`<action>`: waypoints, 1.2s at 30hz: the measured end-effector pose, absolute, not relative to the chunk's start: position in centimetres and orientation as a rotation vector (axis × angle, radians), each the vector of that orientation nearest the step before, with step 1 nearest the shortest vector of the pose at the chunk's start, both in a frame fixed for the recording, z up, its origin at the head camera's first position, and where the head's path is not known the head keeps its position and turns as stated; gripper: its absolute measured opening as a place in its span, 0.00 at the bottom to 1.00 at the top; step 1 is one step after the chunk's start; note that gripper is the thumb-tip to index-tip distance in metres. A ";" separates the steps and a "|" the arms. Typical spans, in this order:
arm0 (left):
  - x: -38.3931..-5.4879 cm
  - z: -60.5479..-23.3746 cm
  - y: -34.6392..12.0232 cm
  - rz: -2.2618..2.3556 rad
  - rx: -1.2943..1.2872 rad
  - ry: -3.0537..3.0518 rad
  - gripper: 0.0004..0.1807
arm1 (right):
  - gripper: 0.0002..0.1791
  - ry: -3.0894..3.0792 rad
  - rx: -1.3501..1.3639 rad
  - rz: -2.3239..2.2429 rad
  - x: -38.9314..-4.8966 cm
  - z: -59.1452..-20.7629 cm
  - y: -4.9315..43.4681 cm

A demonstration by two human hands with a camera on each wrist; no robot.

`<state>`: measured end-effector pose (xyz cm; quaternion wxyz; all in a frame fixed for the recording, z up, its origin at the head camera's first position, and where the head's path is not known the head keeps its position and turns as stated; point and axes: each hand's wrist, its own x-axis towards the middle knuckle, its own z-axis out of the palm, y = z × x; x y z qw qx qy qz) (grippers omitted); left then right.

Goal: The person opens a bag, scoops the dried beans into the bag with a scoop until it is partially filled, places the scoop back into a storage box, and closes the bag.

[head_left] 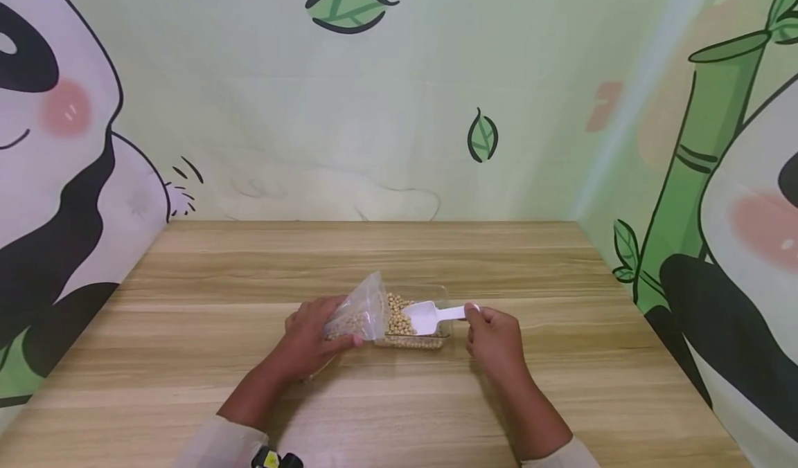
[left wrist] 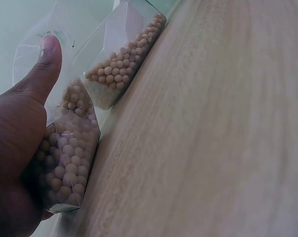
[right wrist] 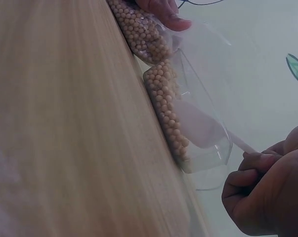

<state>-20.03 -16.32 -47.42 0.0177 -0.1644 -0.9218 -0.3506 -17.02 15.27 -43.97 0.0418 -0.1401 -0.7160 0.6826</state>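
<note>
My left hand (head_left: 312,336) grips a clear plastic bag (head_left: 364,309) partly filled with round beige beans (left wrist: 67,163). The bag leans with its open mouth toward a clear rectangular container (head_left: 444,295). More of these beans (head_left: 397,316) lie in the container, heaped toward its left side. A white scoop (head_left: 424,317) has its blade in the container, against the beans. My right hand (head_left: 499,340) pinches the end of the scoop's handle between thumb and curled fingers. In the right wrist view the scoop blade (right wrist: 198,126) shows through the container's wall.
Bag and container stand side by side on a wood-grain table (head_left: 374,260). Behind it hangs a pale green backdrop (head_left: 399,108) with pandas, leaves and bamboo, which also closes off both sides.
</note>
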 end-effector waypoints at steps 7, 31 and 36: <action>-20.1 -47.4 -16.3 -1.087 -0.503 -2.873 0.41 | 0.18 -2.089 -0.418 2.262 -16.9 -43.8 14.9; -19.9 -47.3 -16.2 -1.090 -0.510 -2.867 0.40 | 0.27 -2.081 -0.264 2.541 -17.1 -44.7 15.1; -19.9 -47.3 -16.2 -1.086 -0.510 -2.873 0.40 | 0.29 -2.025 -0.284 2.617 -17.0 -44.7 15.1</action>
